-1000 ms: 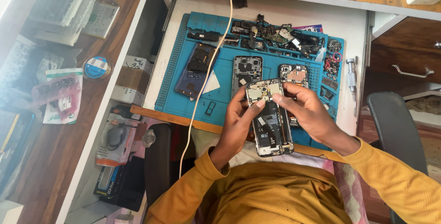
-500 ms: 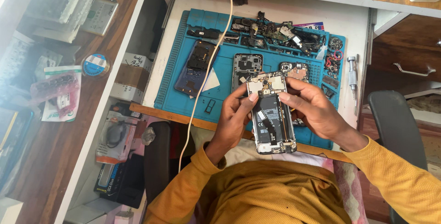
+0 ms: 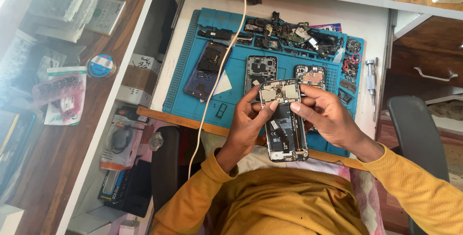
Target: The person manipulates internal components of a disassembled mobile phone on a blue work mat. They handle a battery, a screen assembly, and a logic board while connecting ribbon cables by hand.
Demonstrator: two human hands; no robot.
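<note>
Two hands (image 3: 289,119) grip flat, opened phone (image 3: 284,124).

Four opened smartphone bodies: one held (image 3: 284,121), three on the mat (image 3: 209,68) (image 3: 261,69) (image 3: 311,75). One silver screwdriver (image 3: 371,77). One blue silicone work mat (image 3: 193,56).

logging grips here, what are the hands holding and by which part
Both hold one opened phone above the blue mat: left hand on its left edge, right hand on its right edge, fingertips meeting on its upper middle.
</note>
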